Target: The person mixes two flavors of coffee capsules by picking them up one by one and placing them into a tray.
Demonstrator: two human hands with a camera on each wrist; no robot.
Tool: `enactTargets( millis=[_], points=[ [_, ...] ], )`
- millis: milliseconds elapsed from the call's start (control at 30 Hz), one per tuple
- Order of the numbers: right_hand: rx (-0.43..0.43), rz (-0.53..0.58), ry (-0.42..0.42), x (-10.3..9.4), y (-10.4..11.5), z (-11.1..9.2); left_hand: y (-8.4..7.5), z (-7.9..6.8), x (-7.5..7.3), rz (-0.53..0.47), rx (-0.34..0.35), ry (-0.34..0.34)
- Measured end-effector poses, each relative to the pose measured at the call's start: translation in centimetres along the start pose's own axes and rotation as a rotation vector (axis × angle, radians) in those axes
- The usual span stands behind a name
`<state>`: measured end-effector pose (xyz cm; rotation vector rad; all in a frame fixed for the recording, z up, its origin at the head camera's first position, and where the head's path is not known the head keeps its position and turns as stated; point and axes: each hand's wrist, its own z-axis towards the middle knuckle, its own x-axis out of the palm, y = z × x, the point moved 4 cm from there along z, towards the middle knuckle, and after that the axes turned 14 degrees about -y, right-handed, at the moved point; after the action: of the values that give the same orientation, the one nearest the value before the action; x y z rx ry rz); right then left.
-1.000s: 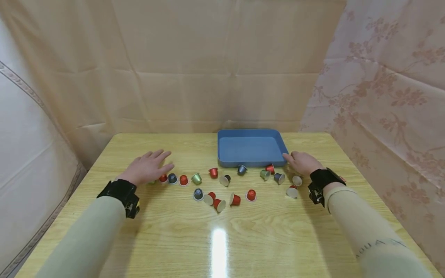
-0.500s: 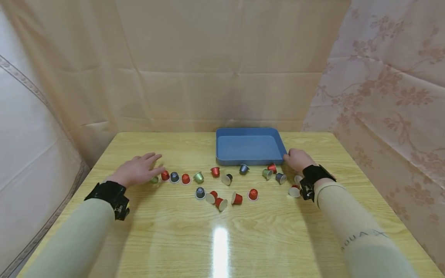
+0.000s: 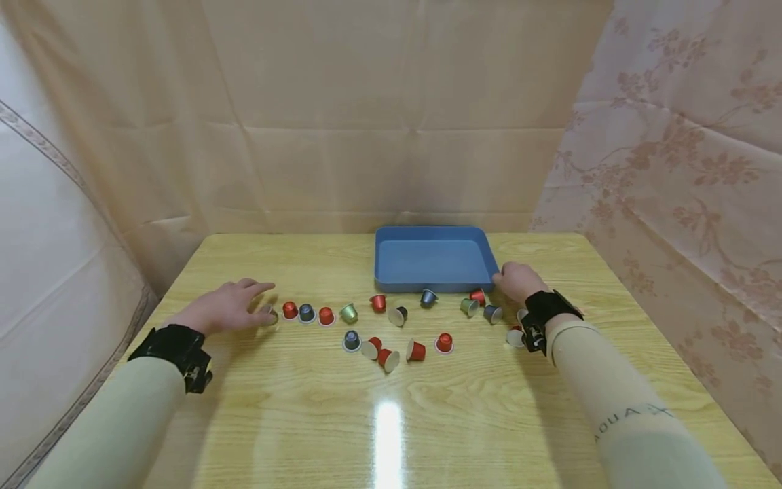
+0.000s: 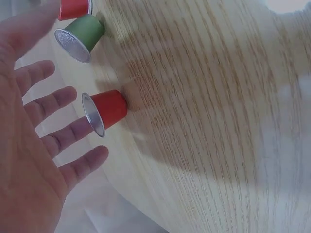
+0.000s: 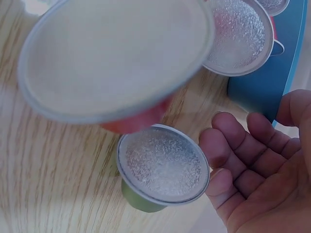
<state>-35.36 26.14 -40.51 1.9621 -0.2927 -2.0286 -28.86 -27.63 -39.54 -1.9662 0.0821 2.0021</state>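
Your right hand [image 3: 519,280] keeps a narrow grip, thumb and a finger pinching the rim of the blue tray [image 3: 435,261] at its near right corner; the tray sits flat on the far part of the desk [image 3: 305,421]; your left hand [image 3: 222,307] is wide, fingers spread; its thumb is beside a tipped green capsule [image 4: 87,36], contact unclear, and a tipped red capsule [image 4: 111,107] lies by its fingers; near your right palm, a second green capsule [image 5: 163,165] and a pale-lidded red capsule [image 5: 116,63]; a dark blue capsule [image 3: 429,299] lies just in front of the tray; more capsules are scattered nearer you, some upright on their rims, others tipped; beyond the desk hangs a beige cloth [image 3: 318,122], with a floral cloth [image 3: 684,163] to the right.
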Motion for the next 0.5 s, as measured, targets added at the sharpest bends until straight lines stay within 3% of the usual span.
enactTargets(
  millis=[500],
  points=[
    [-0.053,-0.001,-0.009,0.4,1.4,0.1,0.7,-0.4,-0.3,-0.021,0.139,-0.036]
  ],
)
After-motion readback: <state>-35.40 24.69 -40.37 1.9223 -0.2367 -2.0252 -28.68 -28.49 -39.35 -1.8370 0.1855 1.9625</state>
